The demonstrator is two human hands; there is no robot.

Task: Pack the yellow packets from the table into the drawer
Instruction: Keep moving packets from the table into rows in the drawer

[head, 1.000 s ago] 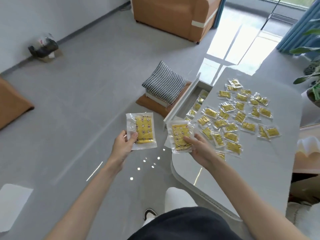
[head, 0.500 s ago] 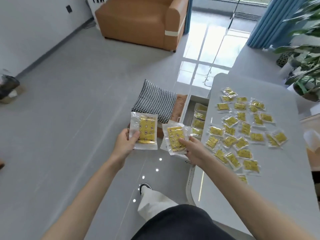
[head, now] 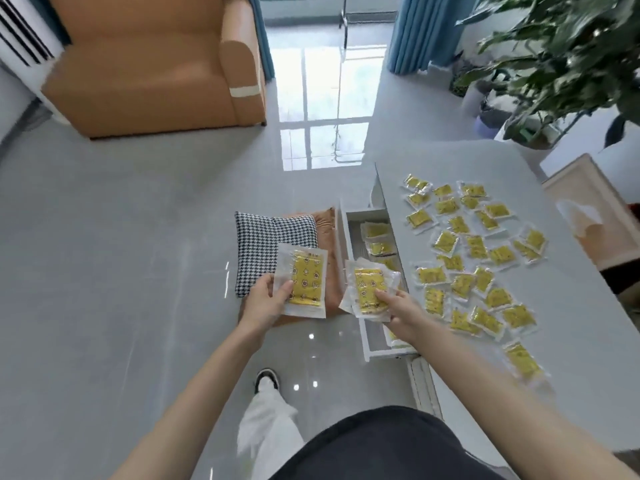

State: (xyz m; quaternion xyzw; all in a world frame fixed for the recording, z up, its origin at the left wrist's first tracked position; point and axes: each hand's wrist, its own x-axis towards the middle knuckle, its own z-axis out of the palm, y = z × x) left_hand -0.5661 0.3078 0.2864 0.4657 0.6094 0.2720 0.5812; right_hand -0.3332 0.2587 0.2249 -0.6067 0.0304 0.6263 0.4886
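- The left hand is held out over the floor, its forearm coming in from 7 o'clock. Its thumb presses on the face of one yellow packet and its fingers are curled behind it, gripping the lower left corner.
- The right hand, with its forearm coming in from 5 o'clock, pinches a small stack of packets just above the open drawer, thumb on top.
- The drawer is pulled out of the table on its 9 o'clock side. A few packets in the drawer lie in its far half.
- Many loose packets are spread over the table, at 3 o'clock from the drawer.
- The fingers under both loads are hidden.
- The stack and right hand cover the drawer's middle, and the number of packets in the stack cannot be told.
- The checked cushion is partly hidden behind the left packet.
- The plant at 1 o'clock is blurred and cut off by the frame.
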